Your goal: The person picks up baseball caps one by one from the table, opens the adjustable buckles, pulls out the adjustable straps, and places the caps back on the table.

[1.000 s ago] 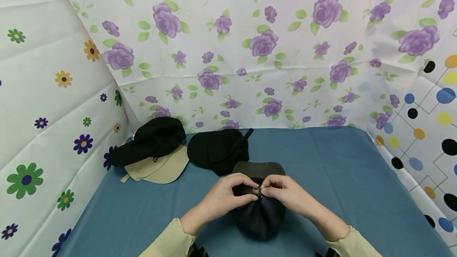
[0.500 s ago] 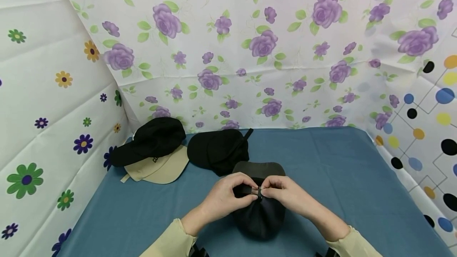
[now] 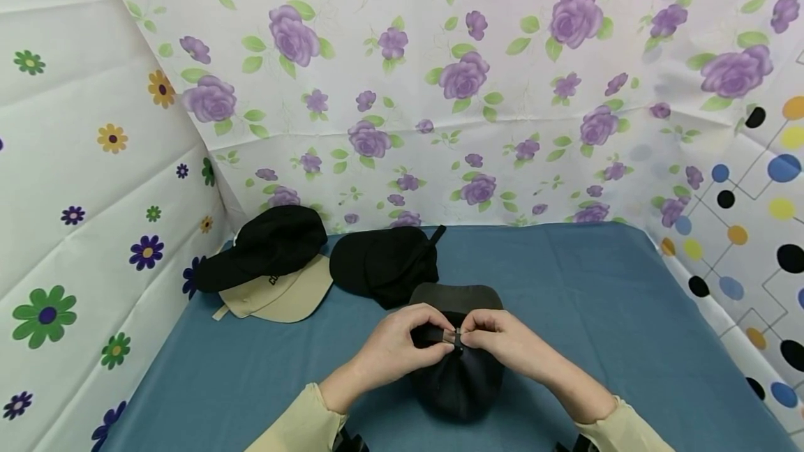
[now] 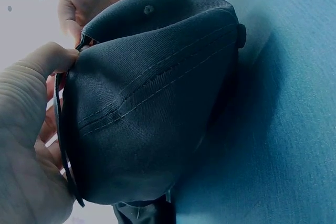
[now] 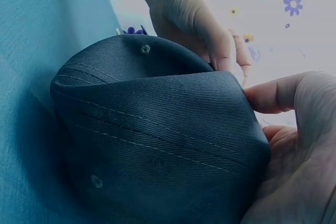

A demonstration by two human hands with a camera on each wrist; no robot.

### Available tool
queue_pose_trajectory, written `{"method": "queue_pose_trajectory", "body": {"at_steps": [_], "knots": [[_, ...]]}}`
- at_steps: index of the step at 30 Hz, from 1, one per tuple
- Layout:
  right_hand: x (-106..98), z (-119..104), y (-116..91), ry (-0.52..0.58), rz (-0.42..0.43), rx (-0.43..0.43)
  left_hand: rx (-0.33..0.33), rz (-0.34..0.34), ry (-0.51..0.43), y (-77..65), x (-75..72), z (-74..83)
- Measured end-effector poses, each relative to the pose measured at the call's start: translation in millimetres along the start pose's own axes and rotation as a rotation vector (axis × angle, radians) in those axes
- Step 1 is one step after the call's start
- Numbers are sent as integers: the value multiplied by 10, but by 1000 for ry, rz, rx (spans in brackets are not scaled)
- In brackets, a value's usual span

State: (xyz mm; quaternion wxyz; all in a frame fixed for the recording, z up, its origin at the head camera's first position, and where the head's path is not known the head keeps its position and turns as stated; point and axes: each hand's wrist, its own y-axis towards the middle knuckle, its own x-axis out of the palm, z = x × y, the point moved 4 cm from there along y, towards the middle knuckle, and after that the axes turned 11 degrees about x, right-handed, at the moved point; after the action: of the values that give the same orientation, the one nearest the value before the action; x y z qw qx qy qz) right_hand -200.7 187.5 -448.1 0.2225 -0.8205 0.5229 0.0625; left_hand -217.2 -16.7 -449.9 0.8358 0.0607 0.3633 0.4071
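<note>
A dark grey baseball cap (image 3: 457, 393) lies crown toward me, its brim (image 3: 456, 296) pointing away. At the back opening, my left hand (image 3: 402, 340) pinches the adjusting strap (image 3: 449, 335) between thumb and forefinger. From the other side my right hand (image 3: 505, 340) pinches the same closure, the fingertips of both hands almost meeting over it. The left wrist view shows the left thumb (image 4: 60, 59) on the cap's edge by the strap. Seen from the right wrist, the right thumb (image 5: 273, 95) presses the edge of the cap's folded back. Fingers cover most of the closure.
Just beyond the grey cap lies a black cap (image 3: 364, 264) with its strap end sticking up. At the back left, another black cap (image 3: 283, 239) rests on a beige cap (image 3: 301, 295). Blue cloth (image 3: 565, 284) covers the table, with patterned curtains (image 3: 402, 89) around it.
</note>
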Motion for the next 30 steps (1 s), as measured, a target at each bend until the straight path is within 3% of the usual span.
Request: {"method": "queue_pose_trajectory", "body": {"at_steps": [16, 30], "knots": [[1, -9, 10, 4, -45, 3, 17, -12, -118, -17, 3, -16], [-33, -30, -8, -20, -4, 20, -33, -36, -58, -23, -6, -20]]}}
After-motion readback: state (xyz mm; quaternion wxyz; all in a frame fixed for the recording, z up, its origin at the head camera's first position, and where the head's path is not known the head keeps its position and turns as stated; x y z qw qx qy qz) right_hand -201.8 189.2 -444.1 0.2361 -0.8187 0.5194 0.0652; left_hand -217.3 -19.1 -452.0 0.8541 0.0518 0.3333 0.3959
